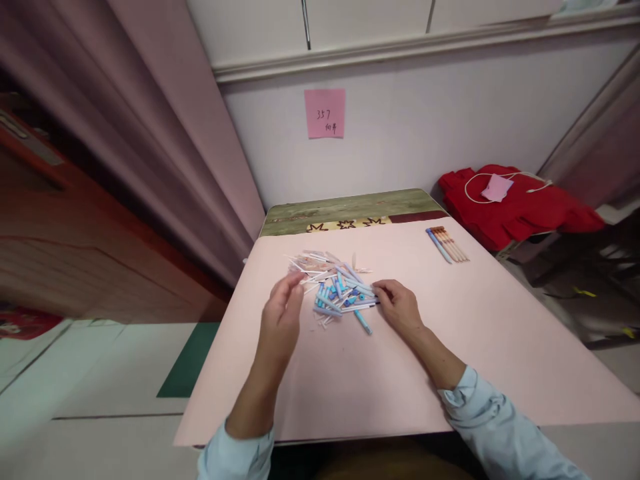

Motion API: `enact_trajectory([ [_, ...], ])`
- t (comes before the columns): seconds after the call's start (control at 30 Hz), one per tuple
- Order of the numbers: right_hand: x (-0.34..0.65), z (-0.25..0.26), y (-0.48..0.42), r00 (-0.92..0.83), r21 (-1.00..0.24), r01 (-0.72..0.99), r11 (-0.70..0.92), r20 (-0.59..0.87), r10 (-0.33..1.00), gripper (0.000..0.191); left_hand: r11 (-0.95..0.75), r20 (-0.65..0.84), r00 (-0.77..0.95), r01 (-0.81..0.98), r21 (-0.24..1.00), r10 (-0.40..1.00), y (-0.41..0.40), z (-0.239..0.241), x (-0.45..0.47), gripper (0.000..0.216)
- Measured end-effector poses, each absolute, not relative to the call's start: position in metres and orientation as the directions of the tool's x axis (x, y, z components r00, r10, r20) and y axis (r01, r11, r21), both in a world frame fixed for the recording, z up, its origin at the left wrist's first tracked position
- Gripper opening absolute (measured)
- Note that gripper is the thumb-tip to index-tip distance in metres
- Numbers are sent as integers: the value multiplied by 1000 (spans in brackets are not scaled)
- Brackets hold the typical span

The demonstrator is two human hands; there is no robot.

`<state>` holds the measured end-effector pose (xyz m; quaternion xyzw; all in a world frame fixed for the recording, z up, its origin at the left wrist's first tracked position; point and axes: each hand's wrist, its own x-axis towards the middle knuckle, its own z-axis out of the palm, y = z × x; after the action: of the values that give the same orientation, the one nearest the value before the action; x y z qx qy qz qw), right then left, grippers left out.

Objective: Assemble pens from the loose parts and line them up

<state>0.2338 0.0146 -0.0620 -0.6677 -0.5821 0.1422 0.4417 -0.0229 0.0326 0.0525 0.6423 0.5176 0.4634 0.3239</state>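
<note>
A loose pile of pen parts lies mid-table: light-blue and lilac pen barrels (pixel 327 304), small blue caps (pixel 347 302) and thin white refills (pixel 316 274). My left hand (pixel 283 308) is at the pile's left side, thumb and fingers slightly apart beside the white refills. At the right edge, my right hand (pixel 400 308) has its fingertips closed together against the ends of the barrels; whatever they grip is hidden. One turquoise piece (pixel 363 322) sticks out toward me. Tiny white bits (pixel 324 321) are scattered at the pile's near left.
Assembled-looking pens, one blue and several beige with brown tops (pixel 447 245), lie in a row at the back right of the pink-covered table (pixel 400 400). Beyond the right edge is red cloth (pixel 520 213) with a white cable. A pink note (pixel 325 113) is on the wall.
</note>
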Motion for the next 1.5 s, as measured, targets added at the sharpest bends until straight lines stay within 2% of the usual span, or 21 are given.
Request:
enact_trajectory([
  [0.1,241,-55,15,280,-677,735,-13,287,916,20,-308,324,-13,281,909,946,70,43,-10,32],
  [0.17,251,-52,13,300,-654,754,-61,260,918,20,-266,314,-143,283,922,939,90,15,0,27],
  [0.27,264,-49,10,240,-669,743,-32,221,945,20,-209,275,-329,223,952,903,99,-28,7,27],
  [0.43,267,-45,11,34,-572,814,103,223,974,22,-339,400,-257,251,907,880,85,-45,1,29],
  [0.6,263,-43,13,-52,-510,845,160,220,974,14,-294,356,-268,244,924,895,84,-43,1,28],
  [0.7,267,-44,12,-48,-537,827,167,228,972,8,-267,300,-269,152,952,915,86,-45,2,27],
  [0.8,268,-46,10,-40,-632,750,195,251,967,10,-199,162,-294,-101,975,942,88,-46,0,26],
  [0.9,263,-46,8,49,-799,568,197,271,961,20,-140,45,-290,-313,939,956,91,-45,-3,27],
  [0.97,258,-45,8,134,-892,420,165,241,961,26,-135,37,-277,-345,929,960,92,-46,-4,29],
  [1.13,255,-46,11,333,-976,200,84,148,931,30,-147,90,-246,-224,963,965,94,-53,1,30],
  [1.23,259,-49,14,386,-982,165,95,152,910,32,-157,131,-194,-122,980,972,94,-59,4,29],
  [1.37,260,-52,14,424,-974,206,99,180,888,32,-161,159,-136,-2,987,978,94,-60,1,25],
  [1.5,258,-52,14,461,-991,68,114,132,877,33,-313,317,26,242,918,948,94,-50,-11,30],
])
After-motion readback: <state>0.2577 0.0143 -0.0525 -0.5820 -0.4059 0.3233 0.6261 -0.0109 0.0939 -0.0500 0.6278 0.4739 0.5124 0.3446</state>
